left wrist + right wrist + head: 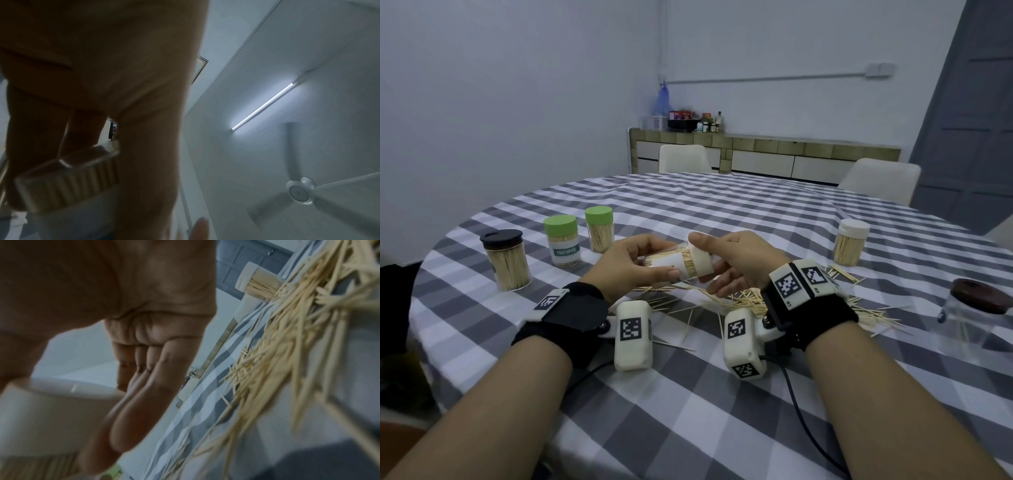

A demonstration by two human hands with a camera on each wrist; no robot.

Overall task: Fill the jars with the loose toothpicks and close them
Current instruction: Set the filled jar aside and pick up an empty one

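Above the checked tabletop [722,394], both hands meet w/ one clear toothpick jar [671,263] held sideways between them, off the cloth. Left hand [633,263] wraps fingers & thumb round the jar body; right hand [736,263] has thumb on top of the jar's white lid [702,262], fingers stretched below it, lid sitting on the jar mouth. Whether it's fully seated, can't tell. Loose toothpicks [750,301] lie in a heap on the cloth just under & right of the hands, a few strays nearer the wrists. Far left: black-lid jar [506,260], then 2 green-lid jars, one labelled [562,241], one plain [600,229], all upright & full. Right: white-lid jar [850,241] upright w/ toothpicks; brown-lid jar [974,315] at the right edge, nearly empty.
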